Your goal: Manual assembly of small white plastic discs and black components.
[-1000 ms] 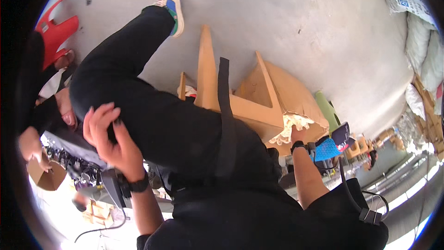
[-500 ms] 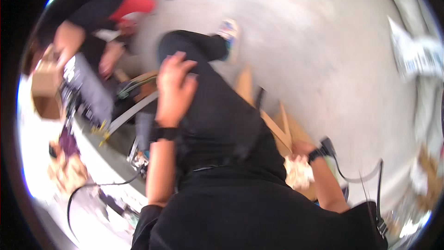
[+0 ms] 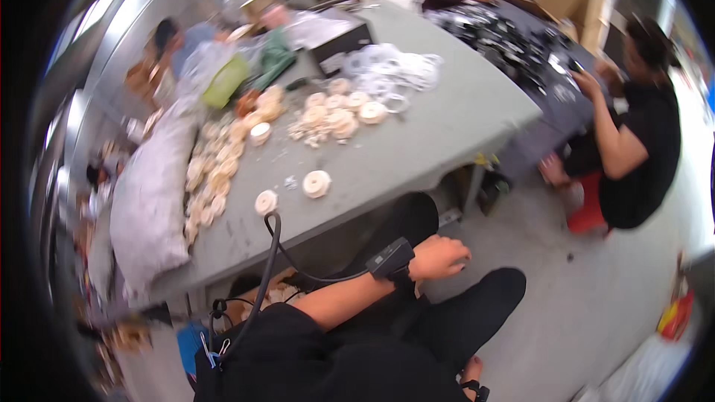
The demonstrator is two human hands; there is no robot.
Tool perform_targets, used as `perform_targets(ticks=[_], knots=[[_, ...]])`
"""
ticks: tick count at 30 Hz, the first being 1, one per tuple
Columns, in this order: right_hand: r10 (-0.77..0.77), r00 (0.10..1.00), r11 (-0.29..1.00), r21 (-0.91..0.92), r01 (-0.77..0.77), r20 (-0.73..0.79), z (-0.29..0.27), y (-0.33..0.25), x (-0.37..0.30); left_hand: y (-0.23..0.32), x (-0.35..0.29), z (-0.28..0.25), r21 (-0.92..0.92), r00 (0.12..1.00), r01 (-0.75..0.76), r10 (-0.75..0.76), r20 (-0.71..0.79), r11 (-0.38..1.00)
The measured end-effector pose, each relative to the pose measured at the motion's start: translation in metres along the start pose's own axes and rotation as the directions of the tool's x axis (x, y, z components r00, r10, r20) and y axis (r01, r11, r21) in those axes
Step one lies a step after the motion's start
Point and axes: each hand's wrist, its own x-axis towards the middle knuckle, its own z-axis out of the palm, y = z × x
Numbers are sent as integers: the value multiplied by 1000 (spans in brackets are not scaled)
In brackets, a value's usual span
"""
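Note:
My left hand (image 3: 439, 257) hovers near my knees with its fingers loosely bent and apart, holding nothing visible. A black device (image 3: 390, 259) on a cable is strapped to that wrist. Only a small part of my right hand (image 3: 472, 369) shows at the lower edge, beside my thigh; its fingers are hidden. Ahead is the grey table (image 3: 439, 134). Two cream round pieces with centre holes, one (image 3: 316, 184) nearer my left hand and another (image 3: 266, 202), lie by its near edge. Farther back are a cluster of similar pieces (image 3: 339, 120) and a pile of white rings (image 3: 391, 71).
A large white sack (image 3: 153, 193) lies at the table's left, beside more cream pieces (image 3: 216, 171). A green bag (image 3: 226, 82) stands behind. At right, a person in black (image 3: 633, 141) sits on a red stool (image 3: 588, 208) beside a table of black parts (image 3: 506, 45).
The view has swung left, bringing the table and its pieces into sight. My left hand is no longer spread over my knee. My right hand is away from the open cardboard box.

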Motion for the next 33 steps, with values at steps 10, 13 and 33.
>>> perform_targets(ticks=[10,13,33], knots=[[-587,783,767,170,619,-204,42,-263,63,2,-152,-58,-438,722,236,-458,-519,867],[-898,298,336,-64,940,-325,77,-363,46,-9,-212,-65,-502,445,285,-576,-685,817],[-816,-129,-341,-289,894,564,360,-383,-169,-109,-415,295,-451,-104,885,-993,47,-114]])
